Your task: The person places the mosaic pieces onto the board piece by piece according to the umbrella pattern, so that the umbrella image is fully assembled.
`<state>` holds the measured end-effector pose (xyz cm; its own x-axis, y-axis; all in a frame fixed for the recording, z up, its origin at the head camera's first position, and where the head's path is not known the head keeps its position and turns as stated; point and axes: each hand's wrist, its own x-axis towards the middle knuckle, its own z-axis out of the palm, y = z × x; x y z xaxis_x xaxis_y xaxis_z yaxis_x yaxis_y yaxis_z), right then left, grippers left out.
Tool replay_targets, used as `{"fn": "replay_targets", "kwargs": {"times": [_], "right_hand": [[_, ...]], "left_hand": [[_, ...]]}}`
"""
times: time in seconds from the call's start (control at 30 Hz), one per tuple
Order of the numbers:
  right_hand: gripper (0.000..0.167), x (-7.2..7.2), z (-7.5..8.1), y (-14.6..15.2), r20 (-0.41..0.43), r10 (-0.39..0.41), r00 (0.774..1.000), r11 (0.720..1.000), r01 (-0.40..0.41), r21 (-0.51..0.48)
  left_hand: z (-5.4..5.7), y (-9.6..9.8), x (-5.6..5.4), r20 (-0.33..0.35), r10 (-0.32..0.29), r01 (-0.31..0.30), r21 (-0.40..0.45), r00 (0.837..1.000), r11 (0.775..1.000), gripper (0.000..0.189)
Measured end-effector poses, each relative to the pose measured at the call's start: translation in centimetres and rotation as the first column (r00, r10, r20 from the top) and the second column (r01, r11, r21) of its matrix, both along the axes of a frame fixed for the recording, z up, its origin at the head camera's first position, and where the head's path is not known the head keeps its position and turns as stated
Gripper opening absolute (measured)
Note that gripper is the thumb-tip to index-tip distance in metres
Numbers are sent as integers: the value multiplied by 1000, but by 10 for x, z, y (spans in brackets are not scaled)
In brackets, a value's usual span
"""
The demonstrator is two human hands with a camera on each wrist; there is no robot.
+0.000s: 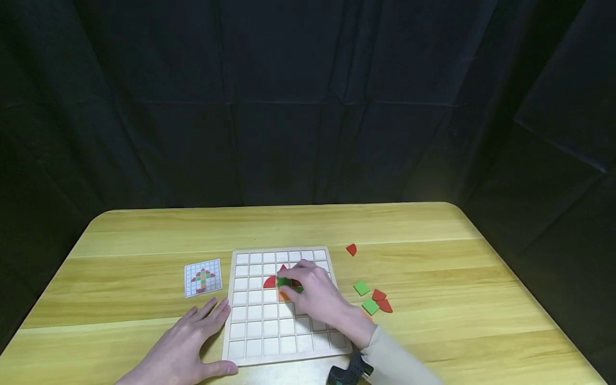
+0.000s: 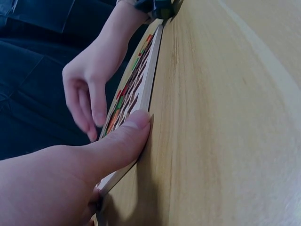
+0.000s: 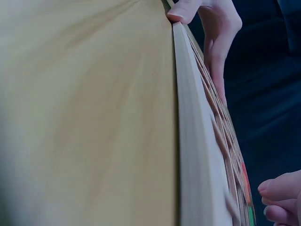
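My right hand (image 1: 315, 291) reaches over the white gridded board (image 1: 255, 347). Its thumb and index finger pinch a green square tile (image 1: 284, 282) at a cell right of a red quarter-round tile (image 1: 270, 282). A red triangular tile (image 1: 283, 267) lies just above it and an orange tile (image 1: 284, 296) just below, partly covered by the hand. In both wrist views the pinched tile itself is hidden. My left hand (image 1: 185, 342) rests flat at the board's left side, its thumb (image 2: 124, 134) touching the near corner and its other fingers spread by the edge.
A pattern card (image 1: 189, 279) lies left of the board. Right of it are loose green squares (image 1: 361, 288), red pieces (image 1: 385, 305), and a lone red piece (image 1: 352, 249) farther back. A bit of orange (image 1: 367, 315) shows beside the right wrist. Dark curtains (image 1: 289, 133) hang behind the wooden table (image 1: 144, 235).
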<state>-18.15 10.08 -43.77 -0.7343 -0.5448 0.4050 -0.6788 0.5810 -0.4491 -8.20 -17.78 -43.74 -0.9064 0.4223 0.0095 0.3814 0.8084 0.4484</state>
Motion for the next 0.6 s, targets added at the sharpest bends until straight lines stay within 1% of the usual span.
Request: {"fn": "replay_targets", "kwargs": {"times": [0.1,0.2,0.33,0.4,0.6], "right_hand": [[22,3,1,18,33,4,999,998,-2,-63],[22,6,0,41,43,-6,999,996,10,-88],[23,7,0,76,40,-57,998,994,60,-88],[24,7,0,93,42,-80,996,993,83,-81],[29,6,-1,139,81,-104,991,994,107,-36]], "left_hand": [[1,0,0,4,6,-6,-2,1000,1000,109],[1,-1,1,-14,2,-2,-9,1000,1000,109],[1,0,1,-19,-4,4,-11,1000,1000,109],[1,0,1,-4,2,-2,-9,1000,1000,110],[2,2,0,32,12,-13,4,999,1000,110]]}}
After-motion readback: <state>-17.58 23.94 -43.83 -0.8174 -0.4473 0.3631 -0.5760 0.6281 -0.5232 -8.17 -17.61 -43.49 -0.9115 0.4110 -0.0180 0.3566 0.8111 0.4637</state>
